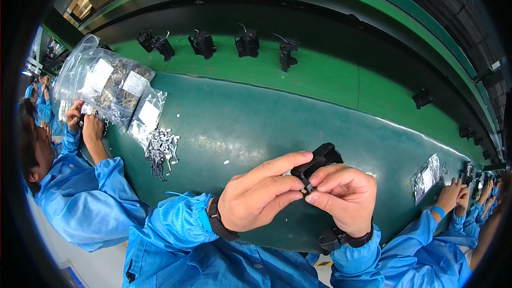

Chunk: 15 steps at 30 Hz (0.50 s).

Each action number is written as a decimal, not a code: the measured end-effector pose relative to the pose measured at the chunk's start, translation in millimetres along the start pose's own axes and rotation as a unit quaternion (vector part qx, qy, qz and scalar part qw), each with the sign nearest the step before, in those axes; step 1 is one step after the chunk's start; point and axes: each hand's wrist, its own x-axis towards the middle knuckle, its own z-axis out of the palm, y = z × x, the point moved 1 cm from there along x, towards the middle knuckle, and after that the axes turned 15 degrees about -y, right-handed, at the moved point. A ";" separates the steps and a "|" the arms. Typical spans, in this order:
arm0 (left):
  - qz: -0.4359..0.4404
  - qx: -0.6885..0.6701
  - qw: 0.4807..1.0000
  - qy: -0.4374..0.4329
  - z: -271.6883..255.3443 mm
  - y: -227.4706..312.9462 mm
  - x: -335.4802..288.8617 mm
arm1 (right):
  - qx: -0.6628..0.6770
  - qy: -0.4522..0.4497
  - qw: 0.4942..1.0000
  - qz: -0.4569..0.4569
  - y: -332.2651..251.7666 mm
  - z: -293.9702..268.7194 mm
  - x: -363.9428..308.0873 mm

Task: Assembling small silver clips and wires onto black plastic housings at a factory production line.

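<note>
Blue jacket (229, 264): it fills the lower edge, and its sleeves lead up to two bare hands.
Left hand (261, 192): the thumb and fingers are closed on a black part (326, 156), from its left side.
Right hand (346, 194): the thumb and forefinger are pinched on the lower end of the same part, close to the left fingertips; what tiny detail is between them, I cannot tell.
Where the black part is: held above the green table (256, 122), tilted, its wide end up and to the right.
Beside the right wrist: a dark piece (330, 239), partly hidden.
Toward the left: a pile of wired connectors (162, 152), next to a small clear bag (146, 114) and a bulging large bag (125, 82).
Green belt (341, 85): it carries several black units (248, 42), behind the table.
</note>
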 end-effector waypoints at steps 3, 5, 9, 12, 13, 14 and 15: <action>0.002 0.008 1.000 -0.002 0.6 -1.9 0.2 | 0.004 0.009 1.000 0.010 1.2 -0.9 -1.2; 0.018 0.017 1.000 -0.006 -0.4 -2.3 1.4 | 0.011 0.006 1.000 0.018 0.7 -2.3 -1.6; -0.004 -0.015 1.000 -0.016 -3.7 -1.8 -0.2 | 0.023 -0.006 1.000 0.020 2.1 -1.9 -2.6; 0.001 -0.019 1.000 -0.013 -4.3 -3.2 -1.5 | 0.027 -0.010 1.000 0.014 3.3 0.2 -1.6; 0.000 -0.015 1.000 -0.011 -4.2 -3.4 -1.4 | 0.026 -0.010 1.000 0.014 4.2 0.5 -1.4; -0.002 -0.010 1.000 -0.009 -4.0 -3.6 -1.3 | 0.024 -0.011 1.000 0.006 5.3 0.7 -1.1; -0.002 -0.011 1.000 -0.009 -3.6 -3.6 -1.1 | 0.021 -0.012 1.000 -0.001 5.9 1.2 -0.9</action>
